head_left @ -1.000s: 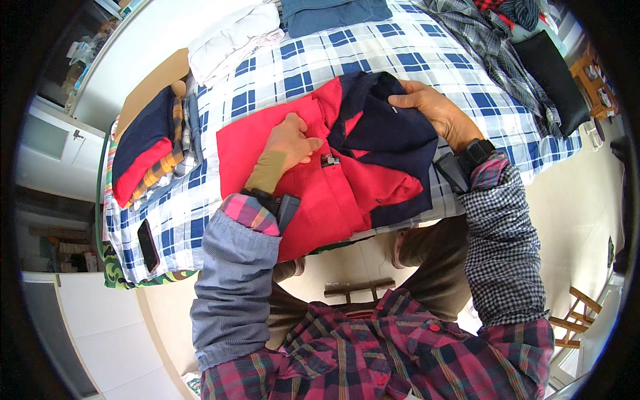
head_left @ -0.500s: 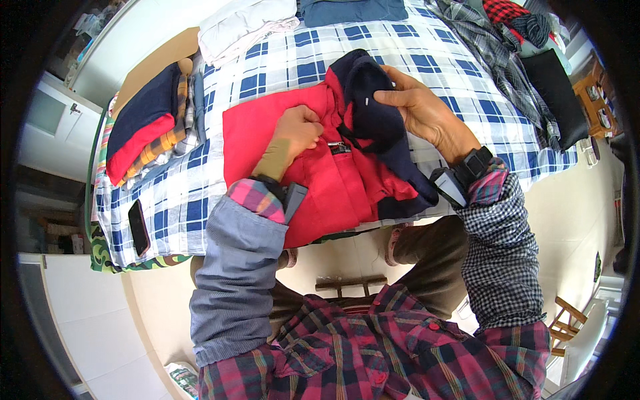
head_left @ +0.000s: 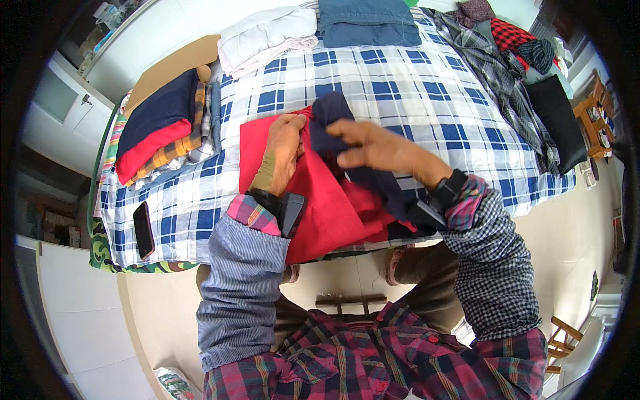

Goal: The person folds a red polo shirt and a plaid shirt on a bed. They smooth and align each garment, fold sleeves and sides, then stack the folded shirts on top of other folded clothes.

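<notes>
A red and navy garment (head_left: 313, 207) lies at the bed's near edge, its red body spread toward me and its navy part (head_left: 331, 109) bunched on the far right side. My left hand (head_left: 287, 140) is closed on the red cloth beside the navy part, pinching a fold near the top. Over the navy cloth reaches my right hand (head_left: 383, 152), slightly smeared by motion, its thumb and fingers apart and pointing left. Whether its fingertips touch the fabric I cannot tell. Both forearms partly cover the garment's sides.
Folded clothes in navy, red and plaid form a stack (head_left: 160, 127) at left, near a phone (head_left: 143, 230). White clothing (head_left: 267, 37) and blue clothing (head_left: 369, 23) lie folded at the back of the checked bed (head_left: 427, 100). A black cushion (head_left: 559, 123) rests at the right edge.
The right hand has let go of the navy part and moved left and down over it. The navy cloth has sunk lower; the left hand has shifted to the red fold near it.
</notes>
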Tool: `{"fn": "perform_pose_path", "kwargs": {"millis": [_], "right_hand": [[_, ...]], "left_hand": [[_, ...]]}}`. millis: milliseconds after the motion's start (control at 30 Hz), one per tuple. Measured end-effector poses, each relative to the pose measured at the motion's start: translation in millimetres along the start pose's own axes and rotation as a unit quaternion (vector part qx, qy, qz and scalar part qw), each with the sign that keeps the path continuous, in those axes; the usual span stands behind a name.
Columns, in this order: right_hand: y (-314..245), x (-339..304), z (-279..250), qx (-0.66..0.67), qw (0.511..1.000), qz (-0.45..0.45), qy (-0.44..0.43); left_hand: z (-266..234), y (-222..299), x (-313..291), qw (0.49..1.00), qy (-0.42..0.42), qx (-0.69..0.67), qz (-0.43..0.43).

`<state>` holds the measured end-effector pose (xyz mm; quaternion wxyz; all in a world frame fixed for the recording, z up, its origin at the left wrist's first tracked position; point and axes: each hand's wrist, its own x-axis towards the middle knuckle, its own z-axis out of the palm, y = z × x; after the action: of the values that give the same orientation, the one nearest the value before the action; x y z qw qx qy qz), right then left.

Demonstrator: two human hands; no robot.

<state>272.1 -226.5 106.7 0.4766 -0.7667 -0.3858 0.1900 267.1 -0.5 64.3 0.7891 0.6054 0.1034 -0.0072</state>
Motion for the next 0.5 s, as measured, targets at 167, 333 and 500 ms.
{"fn": "perform_pose_path", "kwargs": {"millis": [167, 333, 500], "right_hand": [[5.6, 4.7, 8.1, -0.035, 0.984, 0.089, -0.151], [5.0, 54.8, 2.7, 0.018, 0.984, 0.157, -0.078], [30.3, 74.4, 31.6, 0.327, 0.924, 0.193, 0.043]], "left_hand": [[-2.1, 18.0, -5.6, 0.997, 0.037, -0.067, 0.034], [13.2, 27.8, -8.8, 0.950, -0.059, 0.205, 0.227], [14.1, 25.3, -21.7, 0.908, -0.025, 0.343, 0.241]]}}
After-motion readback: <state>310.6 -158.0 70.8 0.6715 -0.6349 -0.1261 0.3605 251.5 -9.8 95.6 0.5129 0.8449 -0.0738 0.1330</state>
